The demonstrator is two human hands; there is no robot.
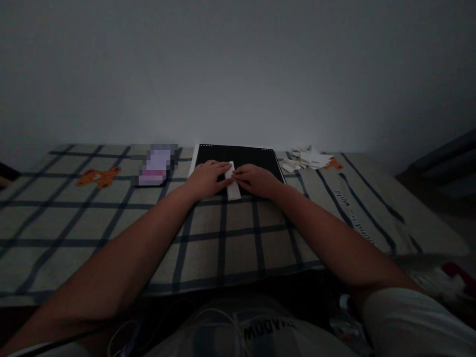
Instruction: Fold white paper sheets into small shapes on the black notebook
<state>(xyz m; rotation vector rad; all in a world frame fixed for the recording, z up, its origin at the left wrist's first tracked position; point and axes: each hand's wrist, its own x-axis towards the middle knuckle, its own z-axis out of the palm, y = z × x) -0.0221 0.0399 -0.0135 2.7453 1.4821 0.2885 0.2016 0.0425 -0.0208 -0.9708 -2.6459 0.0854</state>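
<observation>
Evidently both hands are pressing on one small thing: a narrow white paper strip [232, 182] lies on the near part of a black pad [238, 157], its near end reaching past the pad's edge onto the checked cloth [223, 233]. The pad gives a hard, flat backing on the soft bedding, which seems to be why the strip is worked there. The left hand [207, 178] lies palm down just left of the strip, fingertips resting on its left edge; the right hand [256, 179] mirrors it, fingers flat on the right edge. Neither hand is clenched; both are flattened, pinning rather than grasping. Both forearms run long and nearly straight toward the far side, converging on the strip. A heap of white paper scraps [307, 158] sits right of the pad, and a blurred-out phone [154, 166] lies left.
</observation>
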